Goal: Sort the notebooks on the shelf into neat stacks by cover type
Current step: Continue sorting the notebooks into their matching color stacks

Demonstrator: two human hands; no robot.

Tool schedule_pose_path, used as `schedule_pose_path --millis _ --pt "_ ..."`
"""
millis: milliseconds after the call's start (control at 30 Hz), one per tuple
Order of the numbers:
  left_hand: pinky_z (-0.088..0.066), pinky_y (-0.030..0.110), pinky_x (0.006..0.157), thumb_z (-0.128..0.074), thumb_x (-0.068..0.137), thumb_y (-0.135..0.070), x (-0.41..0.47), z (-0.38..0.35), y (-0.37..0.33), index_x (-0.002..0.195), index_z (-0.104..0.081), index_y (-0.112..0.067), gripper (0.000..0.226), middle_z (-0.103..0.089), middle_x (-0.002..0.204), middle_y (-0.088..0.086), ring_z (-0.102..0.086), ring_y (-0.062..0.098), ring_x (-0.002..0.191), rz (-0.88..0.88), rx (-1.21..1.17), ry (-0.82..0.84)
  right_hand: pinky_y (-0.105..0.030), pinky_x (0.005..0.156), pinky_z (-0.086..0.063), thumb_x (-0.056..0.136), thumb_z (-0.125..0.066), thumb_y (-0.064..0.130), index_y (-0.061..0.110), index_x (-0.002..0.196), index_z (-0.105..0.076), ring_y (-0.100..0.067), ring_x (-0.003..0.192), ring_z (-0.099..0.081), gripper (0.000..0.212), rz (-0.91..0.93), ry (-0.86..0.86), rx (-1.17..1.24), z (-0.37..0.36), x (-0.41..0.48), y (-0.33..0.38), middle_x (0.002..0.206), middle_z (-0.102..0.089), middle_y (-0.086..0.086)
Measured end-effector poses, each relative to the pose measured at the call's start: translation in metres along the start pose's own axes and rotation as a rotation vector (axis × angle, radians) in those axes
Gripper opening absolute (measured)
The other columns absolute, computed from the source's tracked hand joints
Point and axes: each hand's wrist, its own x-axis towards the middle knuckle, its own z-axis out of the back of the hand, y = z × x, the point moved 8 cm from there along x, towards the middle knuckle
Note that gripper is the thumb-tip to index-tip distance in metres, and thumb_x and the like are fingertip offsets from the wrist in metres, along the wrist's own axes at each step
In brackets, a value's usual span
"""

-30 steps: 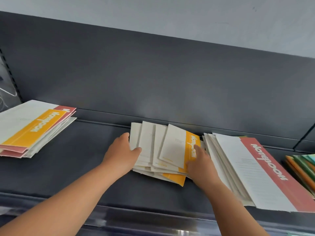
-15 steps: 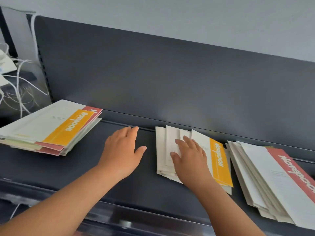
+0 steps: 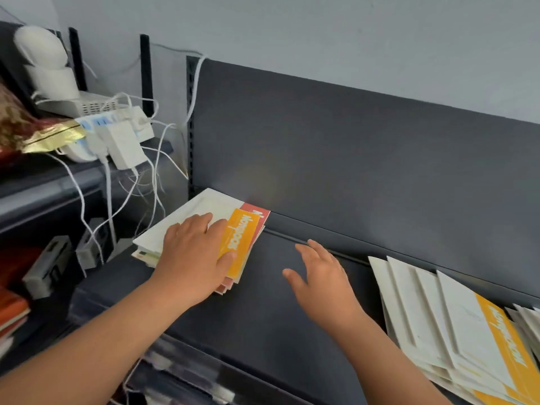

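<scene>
- On the neighbouring rack at far left sit a gold foil packet (image 3: 49, 135), white plug adapters (image 3: 122, 144) and loose white cables (image 3: 81, 197). None of it belongs to the sorting.
- The left stack (image 3: 201, 207) of notebooks lies at the left end of the dark shelf (image 3: 263, 323), its far corner against the back panel (image 3: 350, 156). A yellow-banded notebook (image 3: 238, 241) is on top and a red-banded notebook (image 3: 258, 211) shows just beneath, so the covers are mixed.
- The long axis of the stack runs from the shelf's front edge toward the back panel, leaning a little right.
- The left hand (image 3: 193, 258) rests flat on top of this stack, fingers straight and together, thumb out across the yellow band. It pinches nothing.
- The right hand (image 3: 321, 276) is over bare shelf between the two piles, fingers spread and relaxed, holding nothing. I cannot tell whether it touches the shelf.
- The fanned pile (image 3: 438, 325) lies at the right, white covers slid apart with a yellow band on the top one. It runs out of view at the edge.
- Judgement: the left stack is already under the left hand and lies to the right hand's left. The left hand is therefore nearer for lifting the yellow top cover, with the free right hand placed to take it.
</scene>
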Motion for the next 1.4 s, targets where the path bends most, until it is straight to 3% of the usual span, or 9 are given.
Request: schedule_pose_path --millis 233,500,600,700,867,1000,1100,1233,1400 --pt "-0.018 0.045 0.115 -0.032 0.094 -0.059 0.024 -0.012 0.079 0.148 -0.024 -0.023 0.066 -0.025 0.154 0.01 -0.021 0.027 0.142 0.109 0.033 0.095 -0.03 0.112 -0.029 0.098 -0.046 0.044 0.021 0.151 -0.028 -0.015 0.143 -0.028 0.06 -0.084 0.08 0.241 -0.029 0.032 0.048 0.157 -0.028 0.003" --pt "-0.034 0.04 0.099 -0.024 0.091 -0.065 0.034 -0.032 0.101 0.13 -0.041 -0.024 0.059 -0.05 0.125 0.001 -0.046 0.022 0.118 0.079 0.031 0.251 -0.027 0.094 -0.042 0.099 -0.043 0.045 0.025 0.146 -0.034 -0.015 0.127 -0.049 0.052 -0.227 0.163 0.471 -0.053 0.044 0.069 0.146 -0.044 0.005" --pt "-0.033 0.037 0.097 -0.024 0.093 -0.065 0.032 -0.029 0.094 0.13 -0.04 -0.025 0.057 -0.049 0.127 0.0 -0.044 0.022 0.119 0.045 0.056 0.232 -0.03 0.093 -0.05 0.099 -0.045 0.044 0.024 0.141 -0.04 -0.01 0.106 -0.057 0.048 -0.28 0.174 0.579 -0.063 0.047 0.066 0.122 -0.054 0.013" --pt "-0.027 0.039 0.108 -0.02 0.092 -0.065 0.03 -0.033 0.087 0.132 -0.039 -0.025 0.06 -0.046 0.133 0.004 -0.039 0.023 0.124 0.002 0.067 0.207 -0.032 0.089 -0.053 0.097 -0.051 0.043 0.021 0.139 -0.042 -0.012 0.104 -0.062 0.048 -0.37 0.162 0.695 -0.07 0.05 0.057 0.116 -0.057 0.012" --pt "-0.014 0.045 0.117 -0.007 0.087 -0.071 0.021 -0.038 0.081 0.143 -0.029 -0.025 0.075 -0.029 0.152 0.011 -0.019 0.03 0.142 -0.008 0.089 0.207 -0.018 0.059 -0.049 0.096 -0.058 0.033 0.021 0.141 -0.039 -0.01 0.089 -0.064 0.05 -0.493 0.108 0.835 -0.072 0.045 0.047 0.108 -0.058 0.007" --pt "-0.009 0.045 0.116 0.0 0.081 -0.075 0.012 -0.034 0.074 0.144 -0.029 -0.026 0.084 -0.031 0.151 0.007 -0.011 0.03 0.145 -0.007 0.069 0.227 -0.03 0.065 -0.058 0.092 -0.066 0.026 0.015 0.136 -0.045 -0.019 0.087 -0.071 0.05 -0.65 0.092 1.064 -0.079 0.036 0.034 0.109 -0.068 -0.002" --pt "-0.015 0.043 0.114 -0.009 0.085 -0.072 0.01 -0.03 0.066 0.135 -0.038 -0.028 0.072 -0.043 0.142 0.004 -0.021 0.028 0.141 -0.027 0.033 0.224 -0.025 0.051 -0.052 0.092 -0.066 0.02 0.009 0.112 -0.061 -0.016 0.066 -0.073 0.024 -0.755 0.123 1.249 -0.079 0.029 0.03 0.085 -0.076 -0.005" --pt "-0.035 0.038 0.096 -0.012 0.083 -0.07 0.011 -0.022 0.062 0.108 -0.048 -0.029 0.06 -0.055 0.106 -0.005 -0.045 0.018 0.107 -0.024 -0.069 0.197 -0.028 0.058 -0.054 0.097 -0.058 0.017 0.011 0.107 -0.062 -0.017 0.072 -0.073 0.012 -0.687 0.085 1.257 -0.068 0.027 0.025 0.086 -0.077 -0.005" --pt "-0.034 0.039 0.098 -0.025 0.088 -0.066 0.011 -0.012 0.057 0.115 -0.047 -0.029 0.051 -0.054 0.111 -0.009 -0.043 0.018 0.115 0.013 -0.105 0.129 -0.03 0.063 -0.057 0.099 -0.054 0.014 0.015 0.107 -0.061 -0.019 0.078 -0.073 0.011 -0.603 0.052 1.301 -0.058 0.018 0.024 0.092 -0.076 -0.004"
